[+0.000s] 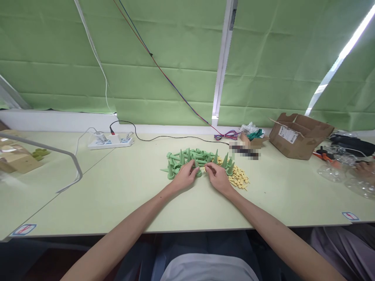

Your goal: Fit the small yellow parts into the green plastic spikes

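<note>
My left hand [185, 175] is closed at the front of the pile, with thumb and fingers against an upright green plastic spike [197, 165]. Facing it, my right hand [218, 177] pinches a small yellow plastic piece [204, 169], mostly hidden by the fingertips. Behind both hands lies a heap of green spikes [202, 155], some flat and some standing on their wide ends. To the right, several green spikes [225, 160] stand upright beside a loose pile of small yellow pieces [239, 178].
A power strip [111, 142] lies at the back left, with a black cable running right. Toward the right are a small box [254, 140], an open cardboard box [299, 136] and clear plastic items [331, 172]. A grey metal bar [58, 145] crosses the left side.
</note>
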`<state>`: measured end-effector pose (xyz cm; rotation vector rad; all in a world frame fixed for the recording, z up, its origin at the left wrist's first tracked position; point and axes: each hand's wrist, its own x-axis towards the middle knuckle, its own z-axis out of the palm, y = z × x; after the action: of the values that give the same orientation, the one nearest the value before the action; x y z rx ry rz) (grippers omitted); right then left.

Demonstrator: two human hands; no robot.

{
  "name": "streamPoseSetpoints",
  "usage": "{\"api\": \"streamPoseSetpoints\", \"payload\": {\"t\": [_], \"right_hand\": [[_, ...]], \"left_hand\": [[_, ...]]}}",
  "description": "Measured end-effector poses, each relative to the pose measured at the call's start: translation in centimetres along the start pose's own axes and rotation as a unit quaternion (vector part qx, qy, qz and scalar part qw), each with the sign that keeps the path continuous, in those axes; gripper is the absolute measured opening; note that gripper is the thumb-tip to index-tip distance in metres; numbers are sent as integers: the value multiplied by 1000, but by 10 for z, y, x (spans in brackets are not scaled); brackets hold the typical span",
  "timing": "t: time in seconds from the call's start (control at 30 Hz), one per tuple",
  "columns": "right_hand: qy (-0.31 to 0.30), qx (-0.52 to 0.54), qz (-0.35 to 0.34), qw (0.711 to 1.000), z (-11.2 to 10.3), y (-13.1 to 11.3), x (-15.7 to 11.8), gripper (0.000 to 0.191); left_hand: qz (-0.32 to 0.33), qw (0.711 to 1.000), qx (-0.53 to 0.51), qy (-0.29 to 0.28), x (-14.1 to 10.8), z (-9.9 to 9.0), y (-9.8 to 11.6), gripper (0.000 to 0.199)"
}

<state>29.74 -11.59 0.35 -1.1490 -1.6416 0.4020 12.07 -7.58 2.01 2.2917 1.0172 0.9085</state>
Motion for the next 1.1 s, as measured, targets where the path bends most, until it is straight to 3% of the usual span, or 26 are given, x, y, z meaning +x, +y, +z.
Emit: {"api": "streamPoseSetpoints", "payload": {"t": [0.77, 1.1], "right_hand": [[-51, 18, -7, 999, 1, 0, -2, 20], [-30, 26, -7, 999, 0, 0, -1, 20]], "left_hand": [[-12, 996, -84, -4, 0, 0, 1, 19], [-23, 982, -189, -16, 1, 1, 2, 20]]}}
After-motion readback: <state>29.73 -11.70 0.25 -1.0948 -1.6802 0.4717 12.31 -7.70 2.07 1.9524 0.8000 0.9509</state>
